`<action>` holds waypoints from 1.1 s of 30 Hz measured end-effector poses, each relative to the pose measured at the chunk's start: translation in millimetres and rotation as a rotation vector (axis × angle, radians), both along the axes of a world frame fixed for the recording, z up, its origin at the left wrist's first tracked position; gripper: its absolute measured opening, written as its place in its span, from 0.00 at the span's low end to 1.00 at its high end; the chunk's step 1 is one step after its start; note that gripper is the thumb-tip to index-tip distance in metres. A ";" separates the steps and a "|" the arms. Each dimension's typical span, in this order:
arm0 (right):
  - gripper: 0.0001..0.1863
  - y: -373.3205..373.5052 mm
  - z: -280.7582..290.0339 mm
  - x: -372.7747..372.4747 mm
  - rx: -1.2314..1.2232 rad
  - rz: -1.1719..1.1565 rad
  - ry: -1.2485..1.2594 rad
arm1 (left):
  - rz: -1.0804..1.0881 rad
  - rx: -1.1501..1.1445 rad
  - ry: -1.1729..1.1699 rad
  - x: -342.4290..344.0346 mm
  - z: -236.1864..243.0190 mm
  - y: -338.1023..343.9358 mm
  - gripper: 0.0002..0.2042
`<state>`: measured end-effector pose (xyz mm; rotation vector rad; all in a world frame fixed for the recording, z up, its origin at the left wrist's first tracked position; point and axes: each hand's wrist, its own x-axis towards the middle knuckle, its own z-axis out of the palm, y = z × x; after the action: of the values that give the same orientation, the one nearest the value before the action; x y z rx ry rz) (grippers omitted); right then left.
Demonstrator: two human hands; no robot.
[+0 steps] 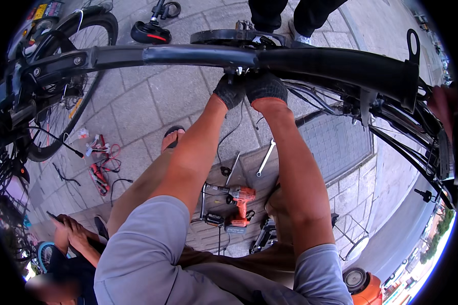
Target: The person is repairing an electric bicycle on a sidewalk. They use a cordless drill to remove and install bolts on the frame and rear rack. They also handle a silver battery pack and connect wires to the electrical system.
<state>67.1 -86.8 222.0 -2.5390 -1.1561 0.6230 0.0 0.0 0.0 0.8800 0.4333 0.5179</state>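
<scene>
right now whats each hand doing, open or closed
Left hand: gloved, closed on a small fitting under the bicycle frame.
Right hand: gloved, at the same spot under the frame; whether it is shut cannot be told.

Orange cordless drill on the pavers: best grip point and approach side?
Take the orange drill by its handle, the neck between the orange body and the black battery base. It lies on its side on the pavers, so that neck looks open from above. Come straight down, probably from the bare paving on its right; loose black cables lie against its left. Both gloved hands, left hand and right hand, are up at the bicycle frame.
</scene>
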 end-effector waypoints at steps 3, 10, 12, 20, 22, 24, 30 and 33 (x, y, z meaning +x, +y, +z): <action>0.21 -1.1 -11.2 1.5 0.097 0.028 -0.052 | 0.003 0.312 0.064 6.9 -22.6 10.6 0.18; 0.15 -19.0 -51.0 -4.5 0.170 0.051 -0.138 | 0.083 -0.171 -0.171 -15.9 -19.4 5.3 0.16; 0.14 -36.1 -59.8 0.0 0.383 0.026 -0.238 | 0.055 -0.433 -0.258 -11.4 19.7 -19.3 0.16; 0.14 -59.4 -34.1 -33.5 0.795 -0.418 0.261 | 0.486 -0.565 0.257 -41.6 72.0 -62.7 0.17; 0.14 -71.4 -22.0 -42.2 0.909 -0.440 0.159 | 0.443 -0.435 0.328 -40.3 102.1 -85.3 0.14; 0.12 -84.9 -3.8 -54.1 0.969 -0.468 0.150 | 0.422 -0.346 0.335 -42.0 132.1 -97.1 0.14; 0.09 -143.0 43.0 -83.6 1.187 -0.570 0.478 | 0.412 0.695 0.382 -49.0 229.7 -123.6 0.18; 0.11 -164.4 78.5 -87.8 1.256 -0.758 1.045 | 0.287 1.432 0.551 -72.1 279.8 -105.6 0.13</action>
<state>-20.7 -251.2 300.5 -1.0703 -0.0267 0.5716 -72.1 -105.6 279.8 2.3945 0.6869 0.8535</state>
